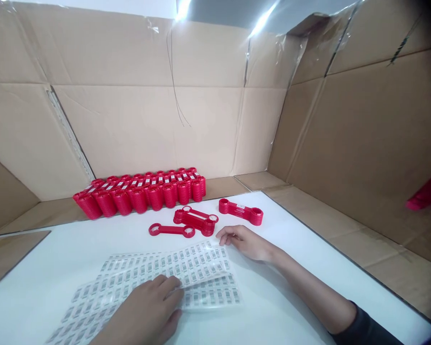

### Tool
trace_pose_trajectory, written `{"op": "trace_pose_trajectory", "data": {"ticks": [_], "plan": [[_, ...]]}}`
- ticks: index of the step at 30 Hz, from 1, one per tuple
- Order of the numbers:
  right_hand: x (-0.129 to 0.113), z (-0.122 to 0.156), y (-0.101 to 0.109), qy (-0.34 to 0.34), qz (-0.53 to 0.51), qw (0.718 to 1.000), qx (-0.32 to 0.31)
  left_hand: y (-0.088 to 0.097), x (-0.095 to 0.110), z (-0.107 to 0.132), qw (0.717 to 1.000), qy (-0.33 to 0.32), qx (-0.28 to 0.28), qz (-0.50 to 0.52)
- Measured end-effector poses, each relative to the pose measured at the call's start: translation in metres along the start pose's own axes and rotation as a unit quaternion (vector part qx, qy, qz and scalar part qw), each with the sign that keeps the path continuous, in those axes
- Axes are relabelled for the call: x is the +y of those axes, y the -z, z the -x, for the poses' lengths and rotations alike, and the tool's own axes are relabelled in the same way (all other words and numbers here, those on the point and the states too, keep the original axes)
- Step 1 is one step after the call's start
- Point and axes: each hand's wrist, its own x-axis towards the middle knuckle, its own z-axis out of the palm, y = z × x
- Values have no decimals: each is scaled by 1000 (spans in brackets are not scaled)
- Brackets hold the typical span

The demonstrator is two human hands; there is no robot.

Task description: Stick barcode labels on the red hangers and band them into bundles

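Note:
Printed label sheets (143, 264) lie overlapping on the white table, with rows of small barcode-like stickers. My left hand (154, 302) is closed over the near edge of the upper sheet, fingers bent and thumb below. At the far right corner of that sheet is my right hand (242, 242), its fingers curled together in a pinch at the sheet's edge. Whether a loose sticker is between those fingertips cannot be seen. Just beyond the sheets lie a single flat red plastic piece with ringed ends (171, 230) and a small, uneven stack of red pieces (196, 220).
Another neat red stack (240, 212), with a white label on top, stands at the right. Several tall red stacks (140, 194) form a row along the back left. Cardboard walls (208, 124) surround the white table (290, 297). Something red (427, 191) shows at the far right.

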Motion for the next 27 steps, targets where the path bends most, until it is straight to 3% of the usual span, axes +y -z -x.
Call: {"op": "trace_pose_trajectory", "data": {"ticks": [6,12,15,19,23,27], "plan": [[2,0,1,7,26,1000,-1,0,-11,-1,998,59,20,-10],[-5,5,3,-13,57,998,-40,0,-25,4,992,66,93,53],[-7,6,1,14,77,997,-26,1,-28,5,987,70,126,64],[-5,2,-7,64,84,994,24,-3,-31,4,986,58,151,49],[-1,-1,-14,62,66,995,49,-11,-37,7,985,2,168,-27],[0,-3,-16,54,66,994,73,-12,-34,8,987,-51,124,-85]]}}
